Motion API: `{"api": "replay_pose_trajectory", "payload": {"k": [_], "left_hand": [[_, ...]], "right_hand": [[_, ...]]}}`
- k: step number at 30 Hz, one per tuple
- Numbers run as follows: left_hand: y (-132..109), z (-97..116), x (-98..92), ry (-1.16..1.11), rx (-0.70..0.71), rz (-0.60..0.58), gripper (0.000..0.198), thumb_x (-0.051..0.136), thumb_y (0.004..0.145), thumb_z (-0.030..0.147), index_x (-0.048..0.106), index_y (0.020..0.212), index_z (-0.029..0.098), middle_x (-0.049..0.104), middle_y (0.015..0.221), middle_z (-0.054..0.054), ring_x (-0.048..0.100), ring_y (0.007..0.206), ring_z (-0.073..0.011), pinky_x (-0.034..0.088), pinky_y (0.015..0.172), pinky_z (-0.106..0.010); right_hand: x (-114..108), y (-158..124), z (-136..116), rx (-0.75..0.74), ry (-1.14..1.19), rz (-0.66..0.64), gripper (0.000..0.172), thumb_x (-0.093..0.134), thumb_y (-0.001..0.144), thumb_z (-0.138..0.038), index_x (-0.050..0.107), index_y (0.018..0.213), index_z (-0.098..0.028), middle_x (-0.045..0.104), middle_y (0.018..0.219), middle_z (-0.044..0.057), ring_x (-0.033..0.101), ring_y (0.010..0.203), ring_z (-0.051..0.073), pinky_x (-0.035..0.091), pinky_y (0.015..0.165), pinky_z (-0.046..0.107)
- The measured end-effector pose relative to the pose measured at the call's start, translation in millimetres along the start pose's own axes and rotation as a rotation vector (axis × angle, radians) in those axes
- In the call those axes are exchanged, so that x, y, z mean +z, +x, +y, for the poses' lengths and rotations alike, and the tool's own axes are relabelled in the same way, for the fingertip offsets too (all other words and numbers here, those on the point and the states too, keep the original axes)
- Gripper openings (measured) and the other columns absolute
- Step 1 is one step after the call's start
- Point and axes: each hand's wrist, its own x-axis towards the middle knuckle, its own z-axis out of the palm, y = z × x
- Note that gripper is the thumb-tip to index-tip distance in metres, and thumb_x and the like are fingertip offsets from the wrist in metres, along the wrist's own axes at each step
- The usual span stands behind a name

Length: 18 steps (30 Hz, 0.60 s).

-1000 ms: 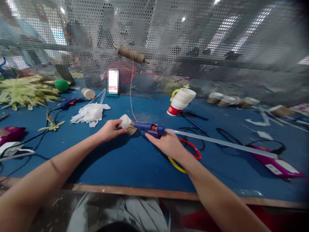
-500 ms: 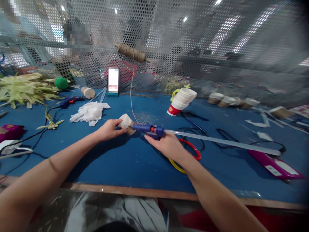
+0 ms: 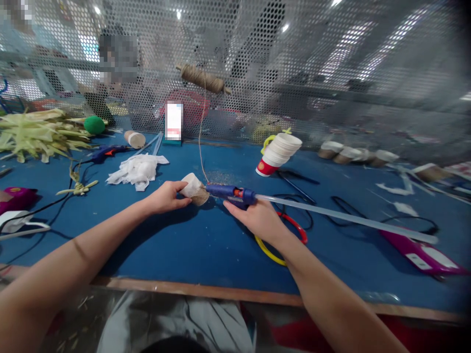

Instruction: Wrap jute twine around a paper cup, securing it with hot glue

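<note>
Left hand (image 3: 167, 197) pinching a small cup (image 3: 192, 185) between thumb and fingers, cup tipped on its side just above or on the worktop (image 3: 176, 250), can't tell which. Cup is white toward the hand, brown and twine-like at the end facing right. Right hand (image 3: 263, 219) closed around a blue glue gun (image 3: 224, 191), finger wrap partly hidden by the gun body, thumb pointing left. Nozzle is right at the cup's brown end; can't confirm contact. Long clear glue stick (image 3: 342, 215) sticks out the back of the gun, off to the right. Twine (image 3: 200, 132) drops from a spool (image 3: 202, 79) on the perforated screen (image 3: 250, 34) to the nozzle area; exact end hidden. Left side of worktop: crumpled white tissue (image 3: 138, 170), second glue gun (image 3: 106, 154), a brown-wrapped cylinder (image 3: 134, 139) lying down, green ball (image 3: 94, 125), pile of pale husks (image 3: 40, 132). Phone (image 3: 173, 120) upright at the back, screen blurred. Right side: leaning stack of paper cups (image 3: 279, 153), red loop (image 3: 297, 226) and yellow loop (image 3: 265, 251) by the right wrist, purple device (image 3: 423, 252) farther right.
</note>
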Motion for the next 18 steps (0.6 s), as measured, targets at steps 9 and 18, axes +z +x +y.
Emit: {"api": "replay_pose_trajectory", "payload": {"k": [9, 18], "left_hand": [[0.2, 0.2, -1.3, 0.005, 0.03, -0.022, 0.029, 0.051, 0.069, 0.021, 0.059, 0.094, 0.01, 0.066, 0.092, -0.008, 0.059, 0.083, -0.0192, 0.044, 0.078, -0.028], [-0.3, 2.2, -1.4, 0.036, 0.052, -0.023, 0.028, 0.051, 0.068, 0.019, 0.059, 0.094, 0.012, 0.065, 0.093, -0.008, 0.059, 0.084, -0.0193, 0.044, 0.078, -0.028]], "right_hand": [[1.5, -0.7, 1.4, -0.053, -0.05, -0.059, 0.025, 0.048, 0.076, -0.035, 0.065, 0.078, -0.017, 0.067, 0.074, 0.008, 0.062, 0.072, 0.023, 0.047, 0.066, 0.032], [-0.2, -0.3, 0.8, -0.037, -0.051, -0.07, 0.026, 0.047, 0.076, -0.034, 0.066, 0.081, -0.016, 0.067, 0.076, 0.01, 0.062, 0.074, 0.025, 0.047, 0.068, 0.034]]}}
